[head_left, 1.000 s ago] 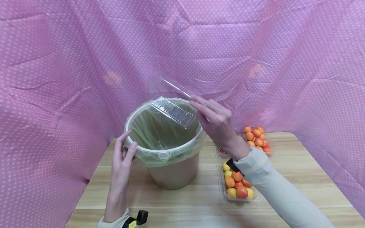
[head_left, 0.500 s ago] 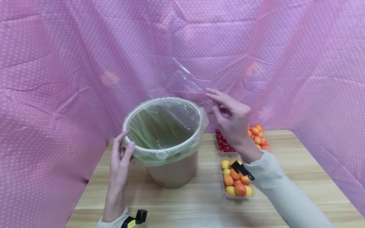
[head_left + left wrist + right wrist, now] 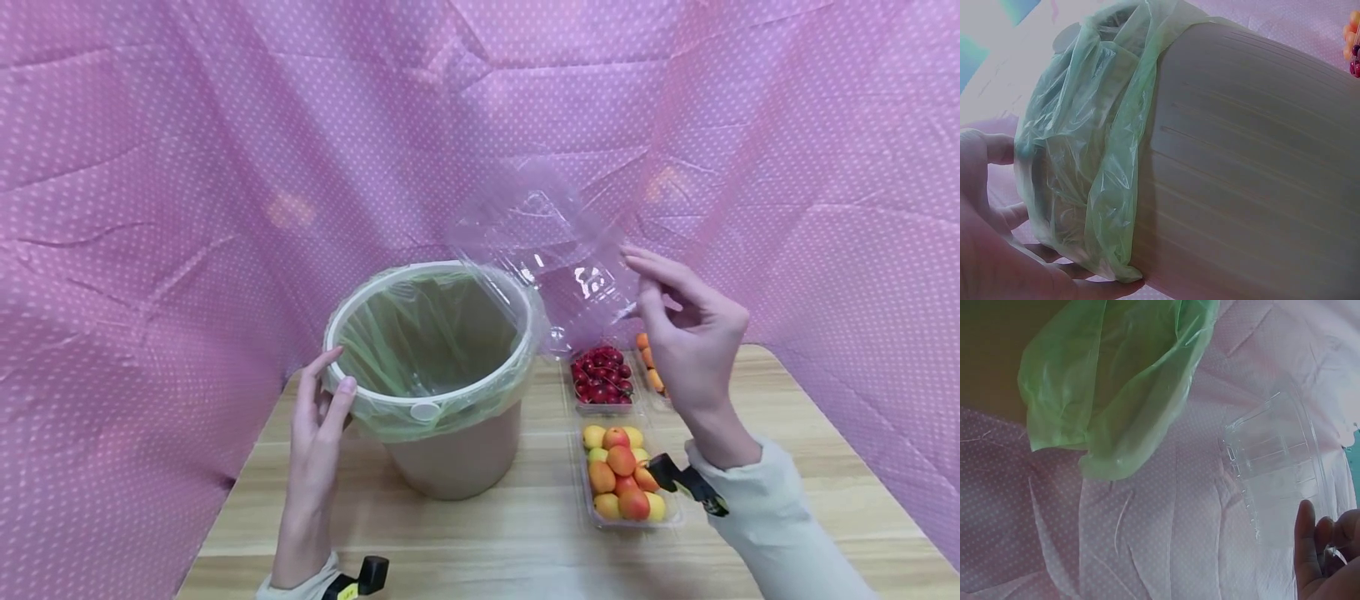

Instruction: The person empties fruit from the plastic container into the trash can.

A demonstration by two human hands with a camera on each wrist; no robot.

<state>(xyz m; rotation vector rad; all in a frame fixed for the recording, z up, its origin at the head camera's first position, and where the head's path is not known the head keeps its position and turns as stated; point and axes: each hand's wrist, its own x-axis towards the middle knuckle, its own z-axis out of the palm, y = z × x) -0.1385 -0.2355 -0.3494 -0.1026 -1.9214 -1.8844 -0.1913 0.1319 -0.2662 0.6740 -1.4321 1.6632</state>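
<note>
My left hand [image 3: 317,425] grips the near-left rim of a beige trash can [image 3: 457,458], its thumb outside the rim. A thin green bag [image 3: 1113,169] lines the can and folds over its edge. Up at the can's right side, my right hand [image 3: 693,342] pinches a clear plastic container [image 3: 558,267] by its right edge. The container is tilted, and its left part overlaps the can's far-right rim in the head view. No contents show inside it in the right wrist view, where the fingers [image 3: 1305,540] are at its lower edge.
Right of the can on the wooden table [image 3: 517,550] stand a clear box of dark red cherries [image 3: 602,377] and, nearer, one of yellow-orange fruit [image 3: 624,475]. More orange fruit [image 3: 651,367] is partly behind my right hand. Pink dotted cloth [image 3: 360,125] surrounds the table.
My right hand has drawn the container rightward from over the can's opening, uncovering the cherries. My left hand has stayed on the rim.
</note>
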